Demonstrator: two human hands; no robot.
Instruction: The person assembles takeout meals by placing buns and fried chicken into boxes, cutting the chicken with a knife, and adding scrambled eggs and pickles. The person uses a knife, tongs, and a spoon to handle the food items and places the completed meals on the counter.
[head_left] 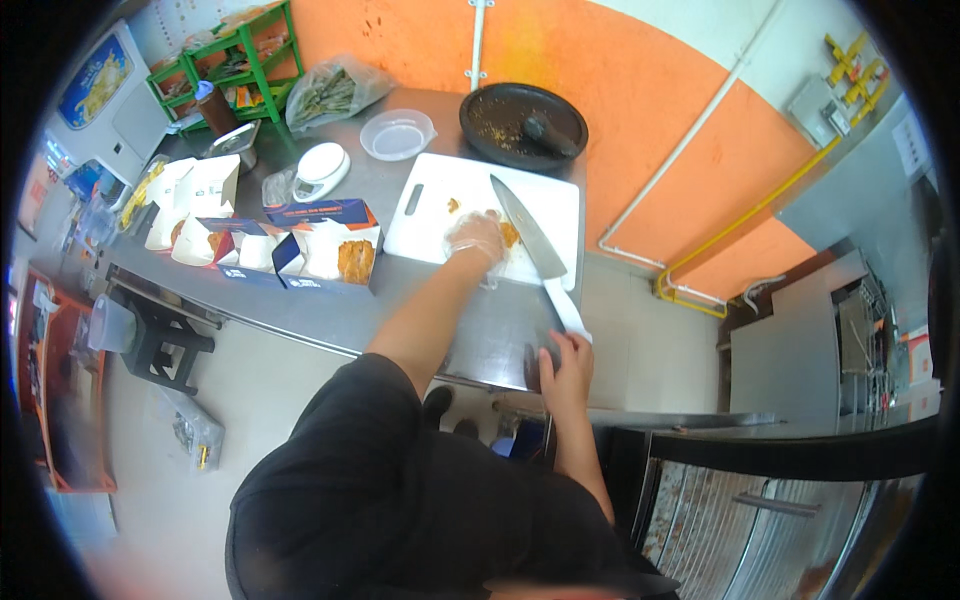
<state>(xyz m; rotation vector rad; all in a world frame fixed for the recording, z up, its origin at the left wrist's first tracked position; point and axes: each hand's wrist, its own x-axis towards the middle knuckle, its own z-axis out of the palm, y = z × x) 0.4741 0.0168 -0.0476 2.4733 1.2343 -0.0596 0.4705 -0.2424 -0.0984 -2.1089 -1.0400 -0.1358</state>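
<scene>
On the white cutting board (420,235), my left hand (474,236) wears a clear plastic glove. Its fingers curl around a golden fried chicken piece (511,235), which is partly hidden. A large knife (528,228) lies across the board's right side, its white handle reaching past the near edge. My bare right hand (567,372) is at the handle's end, thumb and fingers apart, not wrapped around it. Crumbs and a small fried bit (453,205) lie near the board's far side. Left of the board, an open box (330,262) holds rice and fried chicken.
More open food boxes (195,215) stand at the left. Behind them are a white kitchen scale (321,170), a clear plastic bowl (397,134) and a bag of green leaves (338,92). A dark stone mortar (495,125) with its pestle sits beyond the board.
</scene>
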